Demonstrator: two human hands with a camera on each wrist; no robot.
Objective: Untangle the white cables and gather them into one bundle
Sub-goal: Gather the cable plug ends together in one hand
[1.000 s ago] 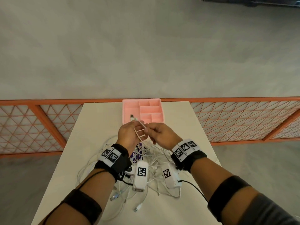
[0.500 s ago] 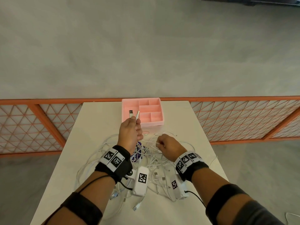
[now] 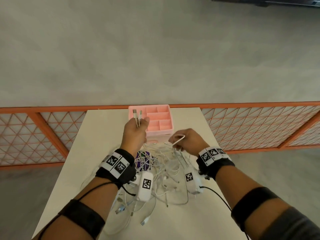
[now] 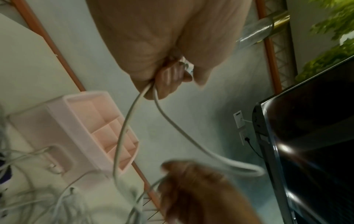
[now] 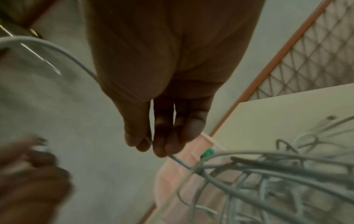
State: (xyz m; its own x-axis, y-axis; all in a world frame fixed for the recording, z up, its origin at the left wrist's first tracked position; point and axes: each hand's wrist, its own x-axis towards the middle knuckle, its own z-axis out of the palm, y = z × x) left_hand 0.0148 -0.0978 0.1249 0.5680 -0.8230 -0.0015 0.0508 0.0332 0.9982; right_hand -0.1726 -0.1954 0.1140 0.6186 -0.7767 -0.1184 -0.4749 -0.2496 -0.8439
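A tangle of white cables [image 3: 162, 168] lies on the cream table [image 3: 183, 222] between my wrists. My left hand [image 3: 136, 130] is raised in front of the pink tray and pinches one white cable [image 4: 134, 109] near both its plug ends [image 3: 137, 113], which stick up above the fingers. My right hand [image 3: 186, 141] is lower and to the right, pinching a loop of white cable [image 3: 178, 138] that rises out of the tangle. In the right wrist view the fingertips [image 5: 159, 145] pinch a thin cable [image 5: 180, 162] leading down into the pile.
A pink compartment tray [image 3: 159, 122] stands at the table's far edge, just behind my left hand. A purple object [image 3: 143, 161] lies under the cables. An orange lattice railing [image 3: 251, 129] runs behind the table. A dark screen [image 4: 310, 136] shows in the left wrist view.
My hands have come apart. The left hand rose toward the tray with the two plug ends. The right hand dropped to the pile, then lifted a loop of cable.
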